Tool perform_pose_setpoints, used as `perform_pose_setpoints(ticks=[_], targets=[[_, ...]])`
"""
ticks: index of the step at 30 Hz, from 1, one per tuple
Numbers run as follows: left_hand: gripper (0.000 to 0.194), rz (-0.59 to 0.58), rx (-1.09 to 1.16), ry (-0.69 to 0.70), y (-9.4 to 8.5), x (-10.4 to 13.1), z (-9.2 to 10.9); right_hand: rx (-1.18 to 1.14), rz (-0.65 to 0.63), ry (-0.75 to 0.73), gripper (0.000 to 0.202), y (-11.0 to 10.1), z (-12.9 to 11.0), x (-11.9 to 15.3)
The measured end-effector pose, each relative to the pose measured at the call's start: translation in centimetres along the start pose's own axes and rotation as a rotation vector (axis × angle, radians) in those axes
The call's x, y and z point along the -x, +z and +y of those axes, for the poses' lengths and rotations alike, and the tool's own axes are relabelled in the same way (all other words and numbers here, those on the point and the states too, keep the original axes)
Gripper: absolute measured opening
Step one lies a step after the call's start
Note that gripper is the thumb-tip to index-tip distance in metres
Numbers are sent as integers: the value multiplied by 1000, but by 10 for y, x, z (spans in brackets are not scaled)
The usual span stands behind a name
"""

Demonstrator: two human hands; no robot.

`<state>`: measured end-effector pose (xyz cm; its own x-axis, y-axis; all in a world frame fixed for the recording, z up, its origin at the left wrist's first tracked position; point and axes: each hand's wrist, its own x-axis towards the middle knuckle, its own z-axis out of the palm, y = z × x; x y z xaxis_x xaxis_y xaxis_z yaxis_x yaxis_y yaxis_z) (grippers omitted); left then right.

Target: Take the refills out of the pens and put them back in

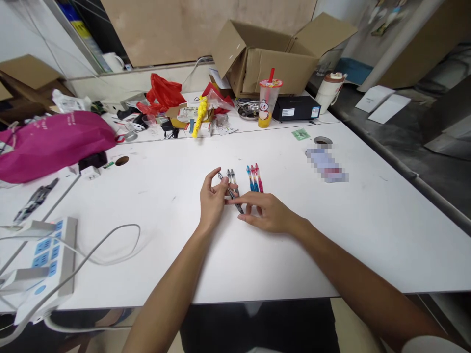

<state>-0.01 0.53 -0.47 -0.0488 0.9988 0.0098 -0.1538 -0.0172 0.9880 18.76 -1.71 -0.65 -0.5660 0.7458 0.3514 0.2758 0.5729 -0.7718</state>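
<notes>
A slim dark pen slants between my two hands above the white table. My left hand grips its upper part, with thumb and fingers closed round it. At the lower end my right hand has its thumb and fingertips on the same pen, the other fingers curled in. Just behind the left fingers lie grey-and-clear pens, their lower parts partly hidden by the hand. To their right is a row with a blue pen and two pink-red pens, lying side by side with tips pointing away.
A power strip with a looping cable stands at left, near a pile of dark pens and a magenta bag. A drink cup, black box and open carton stand behind. A blurred-out item lies right.
</notes>
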Motion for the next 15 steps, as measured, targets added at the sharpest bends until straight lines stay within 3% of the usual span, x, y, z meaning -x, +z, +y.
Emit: perform_pose_setpoints(ticks=[3, 6, 10, 13, 15], targets=[[73, 27, -3, -12, -4, -1, -6, 73, 58, -110, 39, 5, 2, -1], [66, 119, -56, 60, -5, -4, -7, 145, 178, -101, 37, 5, 9, -3], [41, 226, -132, 227, 8, -3, 19, 369, 245, -32, 33, 0, 18, -3], [21, 67, -14, 370, 5, 36, 39, 528, 165, -29, 36, -3, 22, -4], [14, -9, 38, 402, -18, 93, 35, 595, 112, -33, 37, -4, 24, -4]])
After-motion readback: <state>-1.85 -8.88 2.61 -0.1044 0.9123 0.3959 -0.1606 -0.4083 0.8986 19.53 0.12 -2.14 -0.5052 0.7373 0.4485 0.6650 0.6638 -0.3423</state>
